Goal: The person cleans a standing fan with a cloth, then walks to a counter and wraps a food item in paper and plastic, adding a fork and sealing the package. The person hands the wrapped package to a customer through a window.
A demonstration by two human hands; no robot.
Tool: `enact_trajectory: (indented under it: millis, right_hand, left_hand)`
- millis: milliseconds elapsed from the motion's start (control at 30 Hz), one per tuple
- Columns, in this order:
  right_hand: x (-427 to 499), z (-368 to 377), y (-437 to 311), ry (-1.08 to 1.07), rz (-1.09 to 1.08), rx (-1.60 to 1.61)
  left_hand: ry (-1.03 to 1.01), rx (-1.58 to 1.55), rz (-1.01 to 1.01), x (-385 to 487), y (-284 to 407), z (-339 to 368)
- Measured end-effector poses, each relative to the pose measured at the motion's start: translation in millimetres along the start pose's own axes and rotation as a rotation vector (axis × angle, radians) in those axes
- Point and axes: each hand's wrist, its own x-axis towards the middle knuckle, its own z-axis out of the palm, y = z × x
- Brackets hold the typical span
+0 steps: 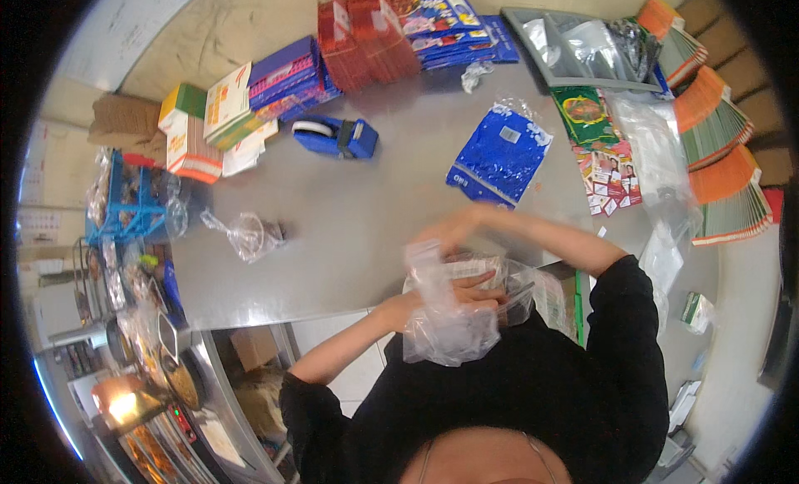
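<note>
A clear plastic bag hangs at the near edge of the steel table, against the person's body. My left hand lies over a packet inside or behind the film, its fingers spread across it and the bag gathered around the wrist. Just above, blurred by motion, my right hand is bent down towards the top of the bag; its fingertips are unclear. Beyond the hands lies a blue printed packet. To the left rests a small knotted clear bag with something dark in it.
A blue tape dispenser stands on the table's far left half. Stacked boxes, red packets and blue packets line the back. At the right are a grey tray, a green packet and fanned orange-edged stacks.
</note>
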Motion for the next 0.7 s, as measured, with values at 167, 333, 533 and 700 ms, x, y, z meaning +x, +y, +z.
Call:
enact_trajectory:
  millis: [167,333,533,700]
  right_hand:
    - [-3,28,58,0.379,-0.148,0.229]
    - [-38,62,17,1.224,-0.581,0.32]
    - [-42,64,51,0.87,-0.495,1.622]
    - [-83,25,70,0.75,-0.563,1.433]
  left_hand:
    - [0.181,-0.056,-0.329,-13,14,-40]
    - [0.609,0.647,-0.359,-1,69,-82]
    - [0.105,-0.439,-0.216,54,55,-121]
    - [0.033,-0.119,-0.289,88,15,-141]
